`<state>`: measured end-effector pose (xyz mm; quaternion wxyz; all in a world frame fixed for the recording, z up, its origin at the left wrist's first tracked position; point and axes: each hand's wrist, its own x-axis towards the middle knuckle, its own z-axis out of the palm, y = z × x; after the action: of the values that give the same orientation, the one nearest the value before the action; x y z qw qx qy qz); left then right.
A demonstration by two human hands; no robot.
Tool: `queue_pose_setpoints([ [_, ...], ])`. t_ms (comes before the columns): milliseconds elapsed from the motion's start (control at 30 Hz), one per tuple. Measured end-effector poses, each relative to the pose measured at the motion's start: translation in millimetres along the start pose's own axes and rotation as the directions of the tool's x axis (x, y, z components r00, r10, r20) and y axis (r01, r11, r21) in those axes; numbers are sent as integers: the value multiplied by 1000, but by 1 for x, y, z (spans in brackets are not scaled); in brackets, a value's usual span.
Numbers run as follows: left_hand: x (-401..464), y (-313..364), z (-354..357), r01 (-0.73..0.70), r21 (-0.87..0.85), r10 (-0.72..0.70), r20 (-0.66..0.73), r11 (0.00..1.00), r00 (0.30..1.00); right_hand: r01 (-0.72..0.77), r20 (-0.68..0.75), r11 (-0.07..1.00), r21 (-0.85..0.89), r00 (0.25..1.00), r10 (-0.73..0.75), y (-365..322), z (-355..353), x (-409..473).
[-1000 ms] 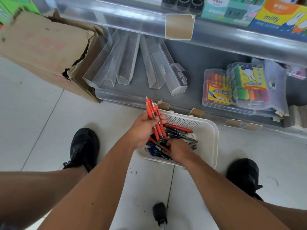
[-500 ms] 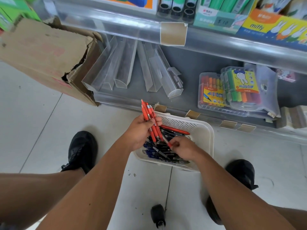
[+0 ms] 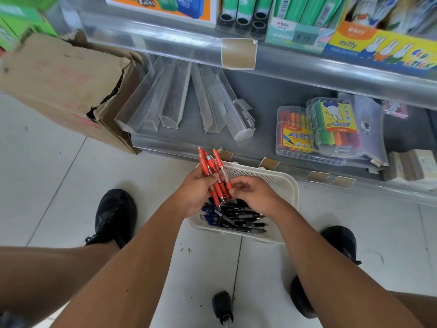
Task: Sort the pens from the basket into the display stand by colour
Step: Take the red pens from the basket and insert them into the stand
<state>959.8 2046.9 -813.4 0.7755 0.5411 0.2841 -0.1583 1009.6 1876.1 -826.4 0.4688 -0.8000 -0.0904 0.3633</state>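
My left hand (image 3: pixel 196 192) grips red pens (image 3: pixel 214 176) bundle; right hand (image 3: pixel 254 194) pinches one's tip. Light, stiff, slippery barrels: probably best held mid-barrel.

Bare forearms with no sleeves in view, bare legs, black lace-up shoes (image 3: pixel 115 217)

Open floor (image 3: pixel 59 185) left of basket (image 3: pixel 289 185); shelf edge (image 3: pixel 295 171) just behind.

Pale tiled floor (image 3: pixel 52 176), a grey shelf unit (image 3: pixel 272 95) with stationery, and a torn cardboard box (image 3: pixel 59 84) at its left.
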Motion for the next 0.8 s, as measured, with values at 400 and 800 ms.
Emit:
queue_pose_setpoints([
  [400, 6, -8, 2, 31, 16, -30, -49, 999, 998, 54, 56, 985, -166, 997, -45, -3, 17, 5],
  [800, 9, -5, 4, 73, -10, -74, -58, 997, 996, -200, -224, 884, -423, 968, 112, 49, 5, 18],
])
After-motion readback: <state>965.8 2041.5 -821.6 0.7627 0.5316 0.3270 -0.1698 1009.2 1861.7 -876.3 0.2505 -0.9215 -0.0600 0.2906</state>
